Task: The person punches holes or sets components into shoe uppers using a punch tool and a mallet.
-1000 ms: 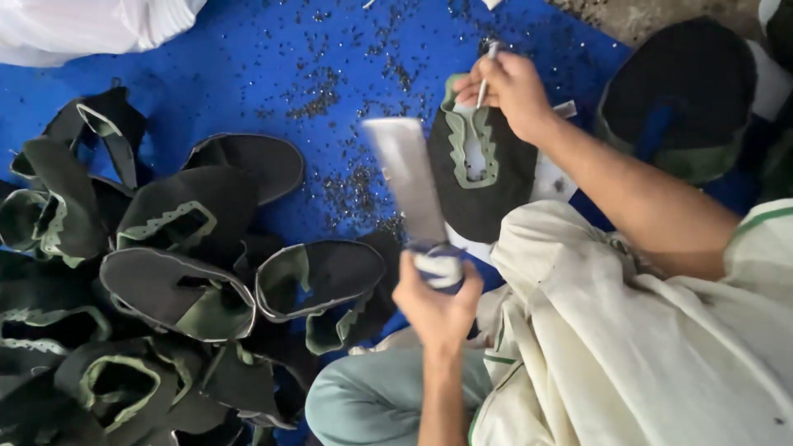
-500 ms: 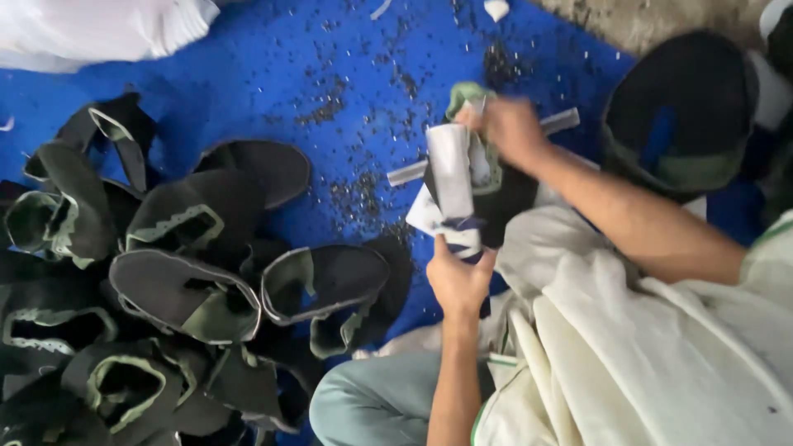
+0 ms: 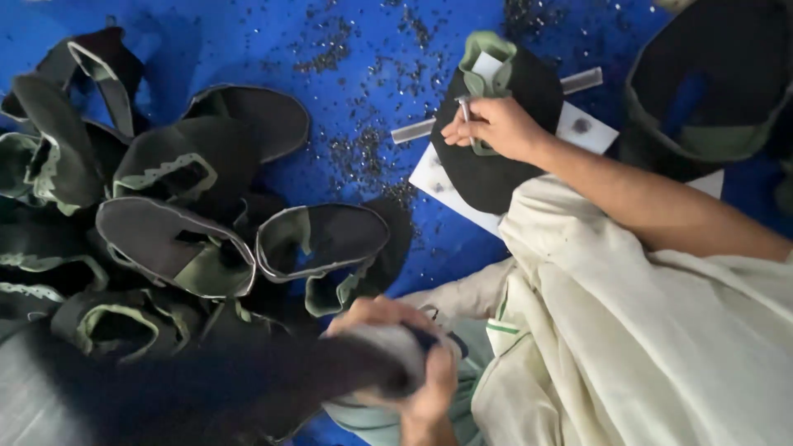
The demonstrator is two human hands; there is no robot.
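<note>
Comparing frames: the left hand's tool has dropped low and blurred.
Pile (image 3: pixel 165 239): dark shoe uppers, left, unmoved.
Left hand (image 3: pixel 405 363): closed around a blurred grey-dark tool (image 3: pixel 248 388).
Right hand (image 3: pixel 491 128): pinching a thin pen (image 3: pixel 465 116), now on the upper (image 3: pixel 496 157) over white card (image 3: pixel 438 177).

I see a blue mat (image 3: pixel 248 49) spread over the floor, carrying everything here. Dark specks of debris (image 3: pixel 363 157) are scattered across its middle and upper part. On my left a heap of dark shoe uppers (image 3: pixel 173 231) with pale green trim lies directly on it, overlapping one another. Right of centre a white sheet (image 3: pixel 442 177) lies flat on the mat, with a grey metal ruler (image 3: pixel 582 81) partly tucked beneath 1 dark upper (image 3: pixel 496 173) resting on that sheet.
</note>
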